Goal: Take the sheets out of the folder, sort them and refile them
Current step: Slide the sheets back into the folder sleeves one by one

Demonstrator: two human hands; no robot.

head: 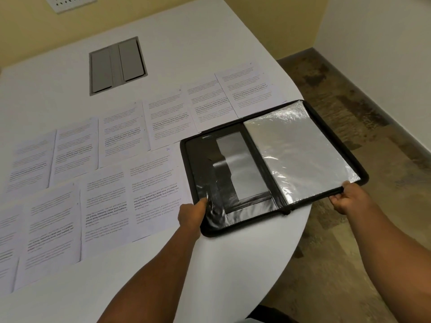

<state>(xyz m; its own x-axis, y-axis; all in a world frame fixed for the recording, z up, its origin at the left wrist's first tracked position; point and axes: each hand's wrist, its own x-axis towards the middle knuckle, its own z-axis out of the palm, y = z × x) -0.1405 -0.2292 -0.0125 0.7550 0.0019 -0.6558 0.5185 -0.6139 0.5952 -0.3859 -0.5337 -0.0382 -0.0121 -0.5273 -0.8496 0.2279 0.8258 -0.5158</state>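
Several sheets (121, 134), print blurred, leftmost cropped.

On the printed sheets (152, 194) we can make out little: a bold line partly reading "way of living. Defined by a slower pace, it is centered around strong community bonds, local traditions" (the rest blurs), and one sheet's (168, 122) handwritten mark near its corner, perhaps "30".

You see the scene in even, soft indoor light, with faint shadows. Glare streaks the clear sleeve (300, 155) just beyond your right hand (347, 198) and the glossy pocket by your left hand (192, 214). Sheets (53, 220) far left of it blur, and the wide lens bends the table edge (300, 229).
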